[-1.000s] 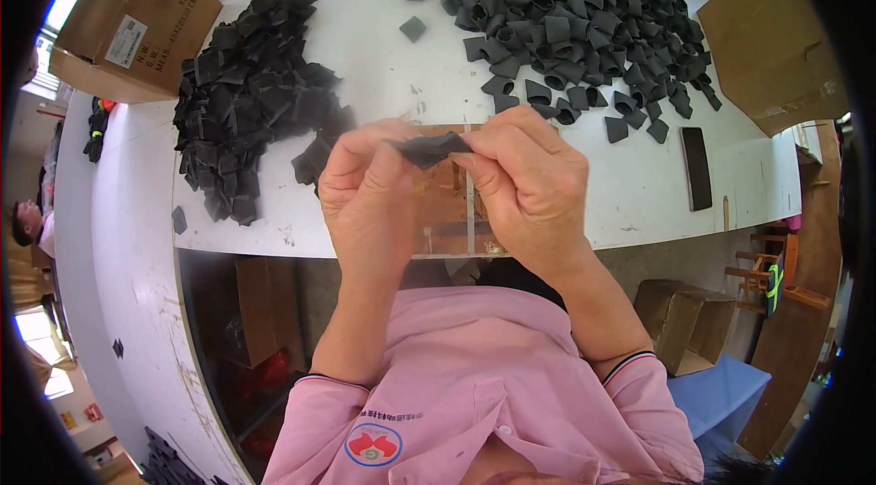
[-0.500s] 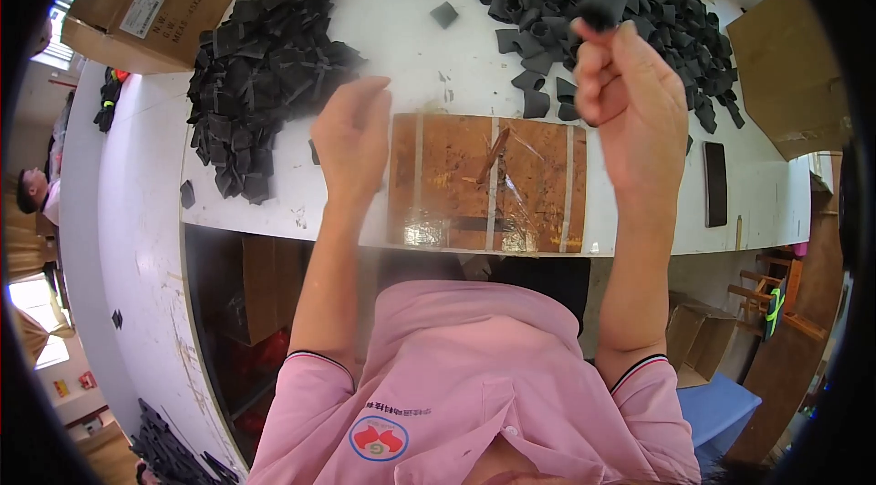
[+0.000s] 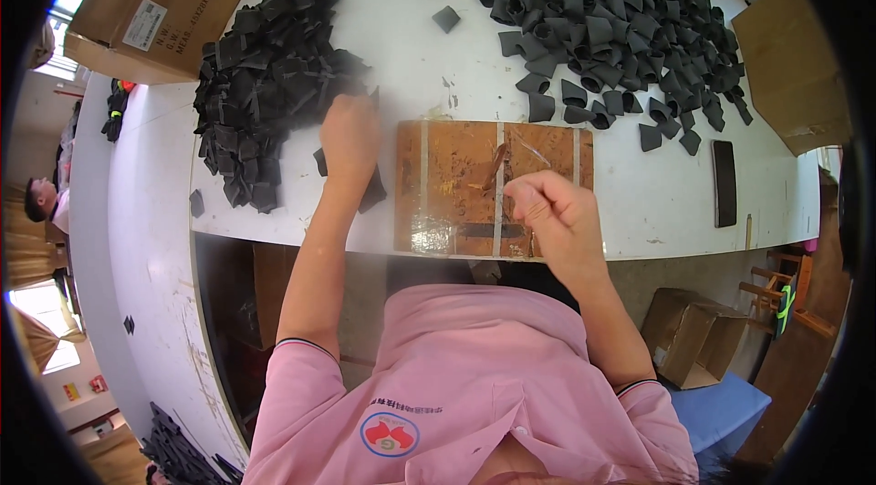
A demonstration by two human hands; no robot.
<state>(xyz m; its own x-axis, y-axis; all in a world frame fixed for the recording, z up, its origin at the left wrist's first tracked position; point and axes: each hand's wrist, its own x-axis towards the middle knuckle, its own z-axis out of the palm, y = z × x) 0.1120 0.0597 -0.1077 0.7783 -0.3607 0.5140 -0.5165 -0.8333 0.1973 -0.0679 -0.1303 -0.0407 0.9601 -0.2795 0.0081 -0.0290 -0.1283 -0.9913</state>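
Note:
My left hand (image 3: pixel 351 138) is at the right edge of a pile of flat black pieces (image 3: pixel 265 83), its fingers smeared by motion and partly turned away. Whether it grips one cannot be made out. Just beneath it a loose black piece (image 3: pixel 373 191) lies on the white table. My right hand (image 3: pixel 558 219) hovers over the right part of a brown board (image 3: pixel 456 184) with strips of tape across it. Its fingers are curled in, thumb against the index finger, and no piece shows in them. Open black tube-like sleeves (image 3: pixel 593 29) form a heap at the far right.
A black phone (image 3: pixel 724 184) lies on the right of the table. Cardboard boxes stand at the far left (image 3: pixel 155 10) and far right (image 3: pixel 798 65). Below the table's right side are an open carton (image 3: pixel 693 334) and a blue stool-like block (image 3: pixel 725 412). Another person (image 3: pixel 41 198) is at the far left.
My right hand has come down from the sleeve heap to the board; the black sleeve it held is no longer in its fingers. My left hand has lowered slightly beside the flat pieces.

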